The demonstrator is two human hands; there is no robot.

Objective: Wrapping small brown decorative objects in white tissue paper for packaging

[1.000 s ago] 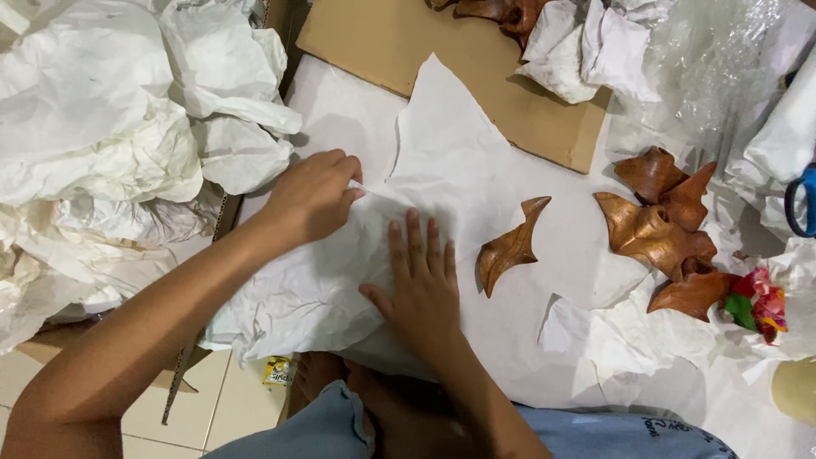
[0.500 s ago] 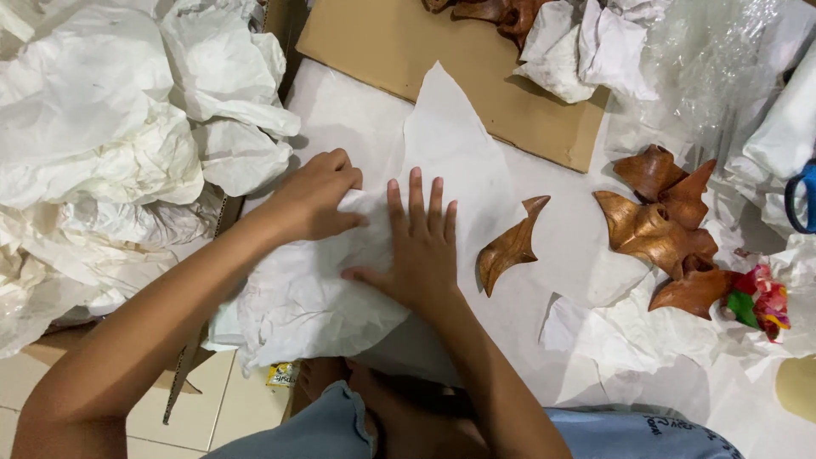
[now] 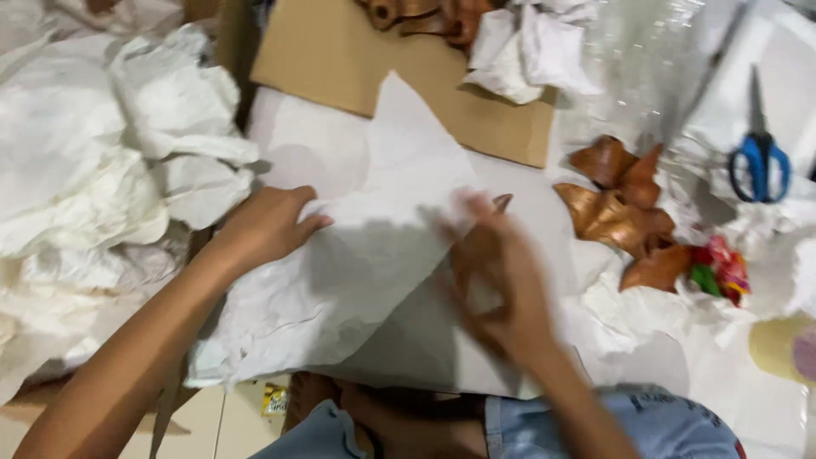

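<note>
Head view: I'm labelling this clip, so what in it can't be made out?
- Right hand: motion-blurred, so its grip cannot be read.
- Brown curved clay piece behind that hand: only a tip shows.
- Brown clay items at the top: cut off by the edge.
- Round yellowish object at the right: cut off by the edge.
- Left hand: its fingertips are partly hidden in the white tissue sheet.

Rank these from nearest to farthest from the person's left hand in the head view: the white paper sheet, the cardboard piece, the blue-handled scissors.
From the left hand:
1. White paper sheet: right under the fingers, touching.
2. Cardboard piece: up the table, beyond the sheet's pointed tip.
3. Blue-handled scissors: far across on the right side, past the brown clay pieces.
</note>
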